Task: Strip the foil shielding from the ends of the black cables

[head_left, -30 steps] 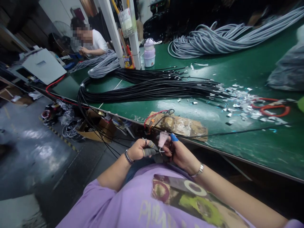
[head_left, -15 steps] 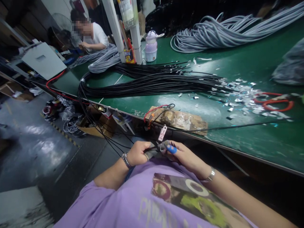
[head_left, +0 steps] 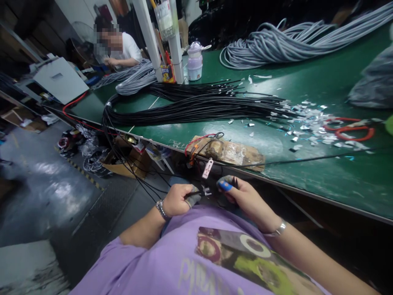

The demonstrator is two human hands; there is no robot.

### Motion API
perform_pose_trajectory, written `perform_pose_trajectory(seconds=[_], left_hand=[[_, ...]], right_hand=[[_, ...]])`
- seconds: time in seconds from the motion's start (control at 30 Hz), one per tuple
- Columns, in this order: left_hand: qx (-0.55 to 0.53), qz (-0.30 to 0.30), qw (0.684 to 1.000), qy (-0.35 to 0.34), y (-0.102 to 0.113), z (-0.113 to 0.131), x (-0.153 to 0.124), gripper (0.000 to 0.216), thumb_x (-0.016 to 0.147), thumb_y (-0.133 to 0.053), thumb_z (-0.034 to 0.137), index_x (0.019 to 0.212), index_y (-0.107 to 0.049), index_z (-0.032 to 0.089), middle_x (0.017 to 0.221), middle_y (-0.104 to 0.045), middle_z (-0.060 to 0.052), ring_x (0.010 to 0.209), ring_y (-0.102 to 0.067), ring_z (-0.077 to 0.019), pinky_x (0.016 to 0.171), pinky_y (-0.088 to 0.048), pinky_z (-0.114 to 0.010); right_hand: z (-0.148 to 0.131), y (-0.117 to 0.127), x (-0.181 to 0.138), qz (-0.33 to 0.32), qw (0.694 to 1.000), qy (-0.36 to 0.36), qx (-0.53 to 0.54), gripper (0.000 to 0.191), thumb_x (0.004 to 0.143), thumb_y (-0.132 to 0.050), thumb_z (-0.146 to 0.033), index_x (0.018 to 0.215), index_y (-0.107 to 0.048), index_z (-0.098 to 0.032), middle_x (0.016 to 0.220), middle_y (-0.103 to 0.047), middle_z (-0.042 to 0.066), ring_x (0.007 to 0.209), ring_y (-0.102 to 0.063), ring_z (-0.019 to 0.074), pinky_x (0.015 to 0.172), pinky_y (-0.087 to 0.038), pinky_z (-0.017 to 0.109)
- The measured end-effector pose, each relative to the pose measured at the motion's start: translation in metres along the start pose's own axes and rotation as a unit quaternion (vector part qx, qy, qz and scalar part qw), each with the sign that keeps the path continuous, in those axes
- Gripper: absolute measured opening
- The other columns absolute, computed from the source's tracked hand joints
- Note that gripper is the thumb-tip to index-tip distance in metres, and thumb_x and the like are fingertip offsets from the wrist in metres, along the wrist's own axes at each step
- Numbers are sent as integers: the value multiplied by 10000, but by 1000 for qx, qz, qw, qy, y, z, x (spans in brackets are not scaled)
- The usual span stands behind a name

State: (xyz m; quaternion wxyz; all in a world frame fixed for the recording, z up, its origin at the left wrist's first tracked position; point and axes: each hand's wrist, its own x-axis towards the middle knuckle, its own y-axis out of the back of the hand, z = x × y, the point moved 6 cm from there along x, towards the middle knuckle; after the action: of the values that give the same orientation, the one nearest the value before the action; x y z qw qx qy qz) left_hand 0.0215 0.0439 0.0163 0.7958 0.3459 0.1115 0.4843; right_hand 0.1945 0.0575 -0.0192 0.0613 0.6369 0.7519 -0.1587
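Observation:
My left hand (head_left: 179, 199), with taped fingertips and a wristwatch, is closed around a black cable (head_left: 198, 192). Frayed silvery shreds (head_left: 206, 191) stick out of the cable's end, pointing toward the other hand. A short gap to the right, my right hand (head_left: 241, 194) is closed in a pinch, with blue tape on one finger. Small dark pointed bits (head_left: 235, 182) show between its fingers; what they belong to is hidden. Just above the gap hangs a small white tag (head_left: 208, 169) at the table edge.
On the green table (head_left: 322, 184) lie a bundle of black cables (head_left: 190, 110), grey cable coils (head_left: 270, 45), foil scraps (head_left: 310, 123) and red-handled scissors (head_left: 353, 132). A worn wooden block (head_left: 236, 153) sits at the edge. A lilac bottle (head_left: 195, 61) stands behind; a co-worker (head_left: 127, 47) sits far left.
My hands were together at the cable's end; my right hand has moved away to the right and slightly up. The cable's end now shows frayed silvery shreds. My left hand has barely moved.

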Motion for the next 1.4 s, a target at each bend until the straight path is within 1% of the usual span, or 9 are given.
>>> perform_pose_trajectory(seconds=[0.2,0.5,0.7,0.9,1.0,1.07,1.17,1.27,1.4], left_hand=[[-12,-6,1000,8,-6,-3,1,188,822,-546,289,721,-610,144,620,-589,-11,559,-491,-94,547,-368,-198],[48,-29,997,-47,-12,3,3,96,718,-532,145,731,-624,170,633,-620,-16,584,-538,-117,569,-375,-207],[61,-34,996,-58,-15,5,5,124,711,-510,110,706,-618,170,624,-620,-20,578,-549,-118,567,-373,-204],[-8,-61,994,-92,-17,5,5,114,780,-529,183,748,-634,154,661,-651,-42,594,-576,-122,581,-397,-208],[-68,-66,994,-55,-17,3,6,175,815,-551,286,736,-619,145,679,-655,-52,611,-588,-120,595,-417,-208],[-146,-79,986,12,-19,-2,7,276,820,-563,392,708,-580,140,627,-628,-37,557,-573,-108,554,-421,-202],[-293,-90,941,146,-25,-11,6,449,766,-573,587,691,-507,149,545,-570,0,445,-532,-84,442,-391,-181],[-370,-63,900,223,-24,-17,7,553,650,-624,687,711,-484,155,541,-574,10,388,-509,-74,353,-310,-160],[-387,-24,887,251,-18,-19,11,580,591,-662,693,717,-515,147,466,-519,52,295,-364,-30,310,-232,-161]], right_hand=[[-9,-23,-11,-89,996,3,-14,292,693,-718,-459,772,-625,-195,499,-478,-51,439,-343,81,395,-250,230],[-8,-28,-5,-90,995,-36,1,140,577,-676,-159,684,-591,-194,582,-573,-35,450,-397,68,396,-255,207],[3,-24,-5,-68,990,-107,62,127,561,-671,-201,650,-581,-192,470,-497,-65,374,-342,52,360,-216,199],[10,-30,-5,-160,968,-172,88,132,499,-676,-183,593,-585,-165,443,-494,-54,379,-338,43,364,-194,183],[14,-34,-4,-178,961,-173,121,182,495,-701,-209,613,-569,-166,473,-487,-60,396,-324,38,376,-199,180],[15,-31,1,-132,975,-137,111,209,502,-709,-222,632,-552,-176,501,-483,-68,415,-328,41,390,-225,182],[14,-22,7,-53,997,-60,21,237,521,-731,-252,654,-549,-181,551,-519,-55,477,-398,68,430,-293,194],[15,-19,8,-30,998,-36,-36,308,632,-699,-440,650,-521,-190,520,-484,-56,449,-361,72,413,-271,205],[7,-15,6,-26,999,0,-47,475,728,-540,-665,632,-457,-208,482,-389,-72,403,-256,64,382,-199,212]])
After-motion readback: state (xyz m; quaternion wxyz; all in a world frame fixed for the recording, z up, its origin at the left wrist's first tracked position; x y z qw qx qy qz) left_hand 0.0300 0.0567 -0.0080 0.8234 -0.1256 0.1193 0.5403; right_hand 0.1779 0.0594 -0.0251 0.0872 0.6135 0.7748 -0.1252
